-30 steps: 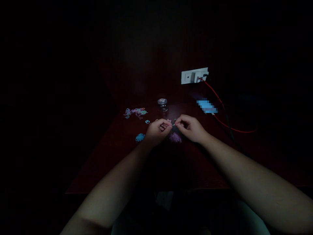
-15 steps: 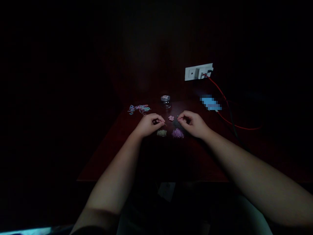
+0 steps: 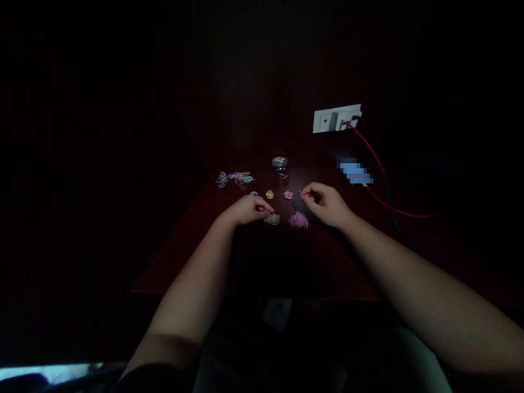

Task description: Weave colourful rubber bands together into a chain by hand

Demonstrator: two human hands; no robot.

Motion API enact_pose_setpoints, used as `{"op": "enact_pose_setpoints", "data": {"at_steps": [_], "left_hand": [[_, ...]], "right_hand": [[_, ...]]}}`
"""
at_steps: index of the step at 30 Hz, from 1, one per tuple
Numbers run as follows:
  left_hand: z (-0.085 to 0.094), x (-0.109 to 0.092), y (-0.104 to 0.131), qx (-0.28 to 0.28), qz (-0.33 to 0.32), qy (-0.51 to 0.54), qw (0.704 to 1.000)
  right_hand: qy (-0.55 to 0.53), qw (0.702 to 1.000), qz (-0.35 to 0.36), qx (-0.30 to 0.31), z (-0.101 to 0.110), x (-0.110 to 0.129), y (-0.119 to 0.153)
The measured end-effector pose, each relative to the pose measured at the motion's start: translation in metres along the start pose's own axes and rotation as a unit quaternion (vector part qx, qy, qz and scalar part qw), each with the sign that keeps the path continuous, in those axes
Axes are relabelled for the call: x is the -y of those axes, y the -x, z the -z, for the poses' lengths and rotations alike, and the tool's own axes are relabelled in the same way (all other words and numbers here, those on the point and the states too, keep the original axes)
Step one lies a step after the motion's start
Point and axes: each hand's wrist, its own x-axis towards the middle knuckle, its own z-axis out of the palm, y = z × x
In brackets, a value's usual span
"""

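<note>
My left hand (image 3: pixel 249 209) reaches low over the table, its fingertips at the upper left edge of a small olive-green pile of thin bands (image 3: pixel 272 219). Thumb and forefinger are drawn together; what lies between them is too small to make out. My right hand (image 3: pixel 322 202) is pinched just right of a pink cluster of bands (image 3: pixel 288 195). A tiny blue-green bit (image 3: pixel 300 192) shows at its fingertips, whether held or lying behind I cannot tell. Below sits a purple pile of bands (image 3: pixel 299 220). A yellow cluster (image 3: pixel 269 194) and a partly hidden blue one (image 3: pixel 254 193) lie beyond my left hand.
A round clear jar (image 3: pixel 280 168) stands at the back. Mixed coloured bands (image 3: pixel 235 179) are scattered to its left. At the right lies a blurred-out blue device (image 3: pixel 355 171) with a red cable (image 3: pixel 379 203) running toward the wall socket (image 3: pixel 336 119). The room is dark.
My left hand has dropped toward the olive-green pile, uncovering the yellow and blue clusters. My right hand stays pinched in nearly the same place. The whole view has shifted slightly.
</note>
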Motion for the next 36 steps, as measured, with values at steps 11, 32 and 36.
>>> {"op": "enact_pose_setpoints", "data": {"at_steps": [11,32,36], "left_hand": [[0.027,0.089,0.007,-0.41,0.258,-0.019,0.875],[0.031,0.127,-0.03,-0.222,0.206,-0.187,0.935],[0.031,0.128,-0.029,-0.23,0.211,-0.182,0.932]], "right_hand": [[0.008,1.0,0.0,0.008,0.001,0.0,0.001],[0.017,0.999,-0.004,0.033,-0.002,-0.002,0.002],[0.012,0.999,-0.006,0.032,-0.001,-0.001,0.002]]}}
